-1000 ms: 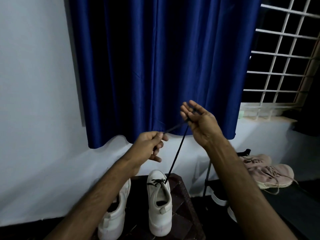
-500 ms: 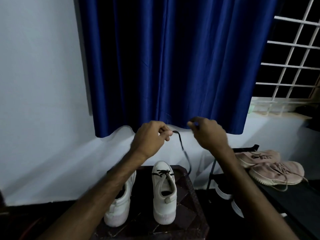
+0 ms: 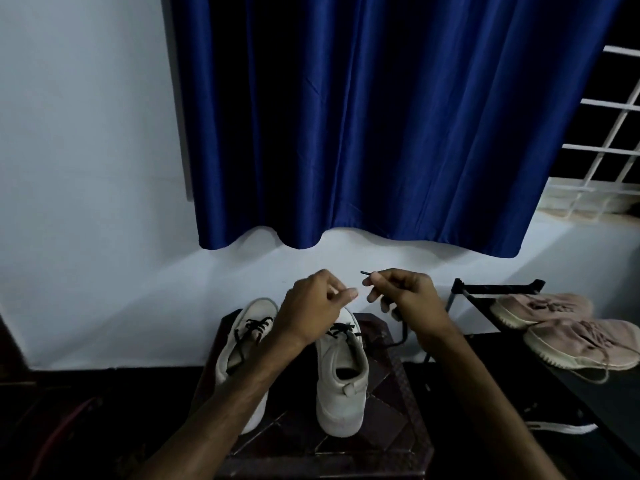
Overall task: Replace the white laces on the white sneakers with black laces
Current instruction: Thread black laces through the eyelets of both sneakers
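Lower than before, the left hand hovers over the white leather sneakers, fingers curled; whether it pinches anything is unclear. The right hand pinches the thin black lace near its tip, slack trailing down.

I can read nothing here. No word, brand mark or number shows on the white sneakers in front of me, nor on the pink sneakers off to my right. The light is too dim for any fine print.
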The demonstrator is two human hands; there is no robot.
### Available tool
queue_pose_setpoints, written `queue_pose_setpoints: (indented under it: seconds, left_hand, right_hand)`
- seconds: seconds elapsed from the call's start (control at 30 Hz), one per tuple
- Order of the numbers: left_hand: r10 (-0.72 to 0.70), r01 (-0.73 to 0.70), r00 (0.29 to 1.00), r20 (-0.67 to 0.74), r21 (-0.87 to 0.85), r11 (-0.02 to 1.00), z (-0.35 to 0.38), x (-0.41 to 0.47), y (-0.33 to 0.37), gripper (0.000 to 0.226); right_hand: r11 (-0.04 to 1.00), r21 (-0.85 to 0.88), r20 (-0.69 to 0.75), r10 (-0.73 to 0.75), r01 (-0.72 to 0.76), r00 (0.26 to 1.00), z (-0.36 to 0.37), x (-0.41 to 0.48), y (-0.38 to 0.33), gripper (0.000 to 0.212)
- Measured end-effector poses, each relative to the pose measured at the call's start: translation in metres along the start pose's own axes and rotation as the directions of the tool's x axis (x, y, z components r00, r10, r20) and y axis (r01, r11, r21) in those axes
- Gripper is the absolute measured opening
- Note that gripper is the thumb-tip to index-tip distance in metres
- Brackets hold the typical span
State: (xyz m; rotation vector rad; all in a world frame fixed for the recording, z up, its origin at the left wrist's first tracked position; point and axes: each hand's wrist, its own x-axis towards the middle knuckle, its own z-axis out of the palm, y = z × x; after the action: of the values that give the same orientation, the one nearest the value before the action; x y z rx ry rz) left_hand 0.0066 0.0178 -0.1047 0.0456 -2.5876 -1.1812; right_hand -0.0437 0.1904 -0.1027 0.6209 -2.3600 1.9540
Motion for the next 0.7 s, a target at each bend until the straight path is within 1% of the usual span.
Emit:
queue_pose_setpoints:
  seconds: [0.07, 0.13, 0.17, 0.23, 0.3, 0.37, 0.43, 0.5, 0.57, 0.63, 0.7]
  left_hand:
    - [-0.067, 0.061, 0.994, 0.085, 0.068, 0.996, 0.009, -0.008, -0.013, 0.030]
    - [-0.107, 0.091, 0.985, 0.133, 0.121, 0.988, 0.019, -0.018, -0.023, 0.034]
    - [-0.114, 0.098, 0.985, 0.128, 0.129, 0.987, 0.024, -0.022, -0.026, 0.034]
    - [-0.112, 0.104, 0.992, 0.065, 0.119, 0.987, 0.033, -0.030, -0.029, 0.034]
    - [-0.108, 0.110, 0.994, -0.022, 0.127, 0.986, 0.039, -0.033, -0.032, 0.034]
    - [-0.093, 0.106, 0.990, -0.104, 0.125, 0.986, 0.045, -0.035, -0.035, 0.034]
    - [-0.107, 0.119, 0.983, -0.151, 0.071, 0.990, 0.046, -0.035, -0.041, 0.031]
    - [-0.153, 0.150, 0.977, -0.150, -0.033, 0.988, 0.048, -0.034, -0.051, 0.028]
    - [-0.188, 0.170, 0.972, -0.139, -0.135, 0.976, 0.050, -0.034, -0.058, 0.031]
    - [-0.215, 0.182, 0.967, -0.137, -0.217, 0.959, 0.053, -0.034, -0.062, 0.036]
    - [-0.246, 0.201, 0.960, -0.134, -0.283, 0.938, 0.057, -0.034, -0.064, 0.031]
  right_hand:
    - [0.998, -0.019, -0.031, 0.053, -0.054, 0.998, 0.001, 0.002, 0.012, 0.020]
    - [0.993, 0.017, 0.018, 0.115, -0.115, 0.993, 0.007, 0.003, 0.027, 0.019]
    - [0.991, 0.041, 0.052, 0.125, -0.128, 0.991, 0.011, 0.002, 0.035, 0.019]
    - [0.991, 0.052, 0.097, 0.114, -0.120, 0.989, 0.016, 0.001, 0.052, 0.018]
    - [0.993, 0.063, 0.102, 0.089, -0.096, 0.991, 0.019, -0.001, 0.066, 0.018]
    - [0.989, 0.122, 0.102, 0.073, -0.085, 0.992, 0.021, -0.003, 0.077, 0.019]
    - [0.978, 0.188, 0.106, 0.069, -0.088, 0.992, 0.023, -0.004, 0.086, 0.024]
    - [0.970, 0.228, 0.097, 0.063, -0.084, 0.993, 0.023, -0.004, 0.094, 0.026]
    - [0.966, 0.250, 0.076, 0.043, -0.061, 0.996, 0.023, -0.004, 0.098, 0.025]
    - [0.973, 0.231, 0.072, 0.003, -0.020, 0.997, 0.024, -0.004, 0.100, 0.019]
    - [0.990, 0.135, 0.090, -0.041, 0.029, 0.995, 0.023, -0.003, 0.100, 0.015]
